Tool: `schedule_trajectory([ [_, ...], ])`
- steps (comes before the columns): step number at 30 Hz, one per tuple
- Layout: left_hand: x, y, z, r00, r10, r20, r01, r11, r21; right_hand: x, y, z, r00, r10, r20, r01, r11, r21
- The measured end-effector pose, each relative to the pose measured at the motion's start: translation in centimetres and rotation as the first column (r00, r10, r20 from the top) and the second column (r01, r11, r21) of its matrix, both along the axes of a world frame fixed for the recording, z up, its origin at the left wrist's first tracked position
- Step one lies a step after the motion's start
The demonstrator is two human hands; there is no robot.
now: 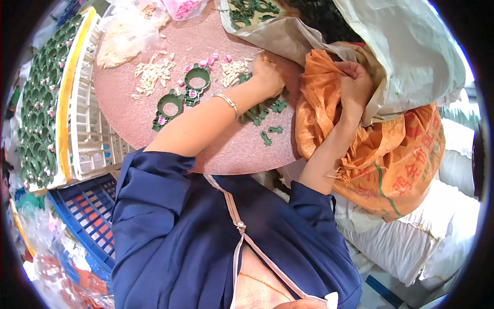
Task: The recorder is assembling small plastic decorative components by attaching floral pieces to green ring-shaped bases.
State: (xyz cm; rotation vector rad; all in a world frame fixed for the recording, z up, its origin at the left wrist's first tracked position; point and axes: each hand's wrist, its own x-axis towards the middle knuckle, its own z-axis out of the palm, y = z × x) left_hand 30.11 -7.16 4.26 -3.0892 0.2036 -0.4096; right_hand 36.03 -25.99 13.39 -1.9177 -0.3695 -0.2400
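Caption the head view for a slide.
Right hand grips an orange sack; left hand reaches over a pinkish table near green pieces.

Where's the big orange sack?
In the head view, the orange sack is on the right side, next to the round pink table, with the right hand at its bunched top.

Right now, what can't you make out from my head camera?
In the head view:
- Left hand: fingertips, and anything in its grip, hidden by the hand itself.
- Green pieces: some partly covered by the left hand, so I can't count them.
- Orange sack: contents hidden by its folds and the right hand.
- Bag of pink pieces: cut off by the top edge.
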Motion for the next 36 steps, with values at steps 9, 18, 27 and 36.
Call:
schedule_trajectory([
  [9,2.4,6.9,3.5,0.913,0.373,0.163,-0.311,0.898,-0.311,0.1,-0.3,0.0,1.0,0.003,-0.02,-0.003,1.0,0.022],
  [18,11.0,7.1,7.2,0.913,-0.086,0.4,0.203,0.944,-0.26,0.6,-0.6,-0.7,0.998,0.027,-0.052,-0.026,1.0,0.014],
  [27,17.2,4.4,7.8,0.903,-0.147,0.404,0.268,0.928,-0.261,-0.1,-1.0,-0.8,0.998,0.055,0.04,-0.054,0.998,-0.043],
  [36,8.2,6.5,2.9,0.93,-0.096,0.354,0.341,0.581,-0.739,-2.6,1.3,0.0,0.99,0.011,0.137,0.034,0.947,-0.32],
])
